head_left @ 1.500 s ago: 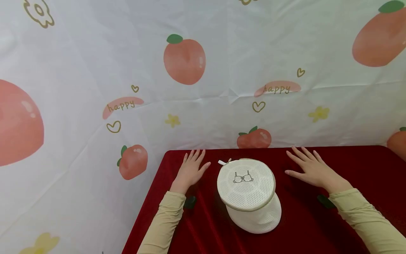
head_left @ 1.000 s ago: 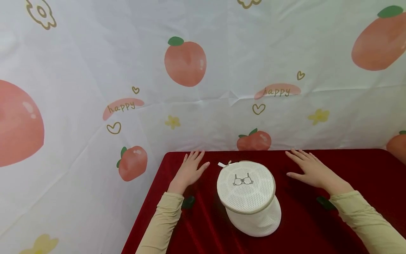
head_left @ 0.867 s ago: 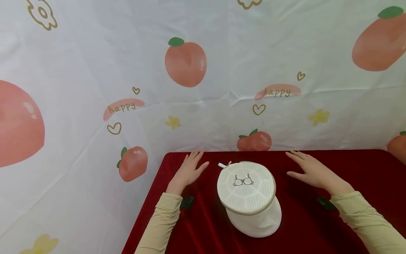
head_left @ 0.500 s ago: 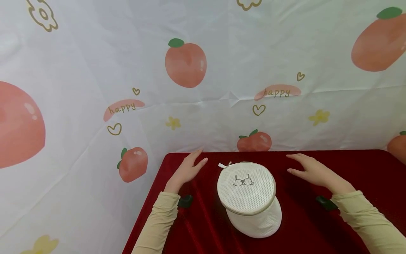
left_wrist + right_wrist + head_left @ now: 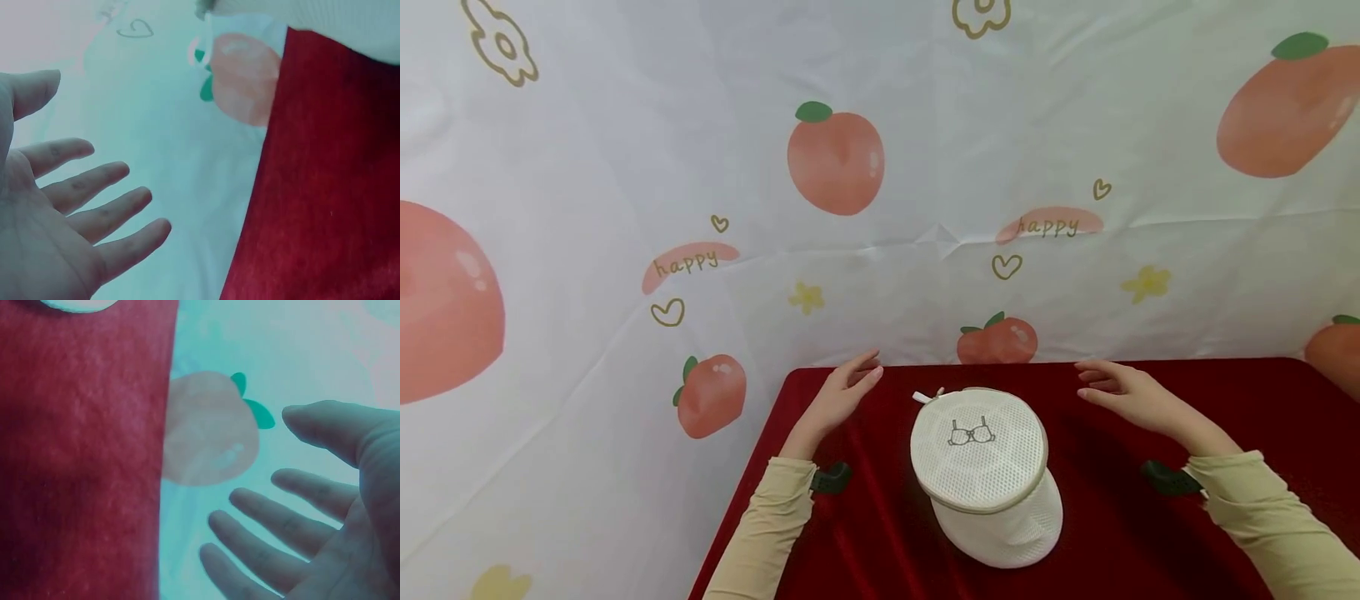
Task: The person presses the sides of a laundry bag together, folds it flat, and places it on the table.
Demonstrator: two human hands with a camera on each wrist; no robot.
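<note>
A white mesh laundry bag (image 5: 981,475) with a round zipped lid stands on the red tablecloth, its lower part slumped and creased. Its lid bears a line drawing of a bra, and a white pull tab (image 5: 922,397) sticks out at the far left of the rim. To the left of the bag, my left hand (image 5: 835,402) is held apart from it with nothing in it. My right hand (image 5: 1138,402) is likewise bare, on the bag's other side. Both wrist views show spread, slightly bent fingers on the left hand (image 5: 56,237) and the right hand (image 5: 337,550).
The red cloth (image 5: 1112,533) covers the table, whose far edge meets a white hanging sheet (image 5: 910,108) printed with peaches, hearts and "happy". Dark wrist-worn devices show under the left (image 5: 832,477) and right (image 5: 1170,478) wrists.
Both hands have turned from palm-down with spread fingers to thumb-up with palms facing inward. The bag has stayed in place; the view has tilted slightly upward.
</note>
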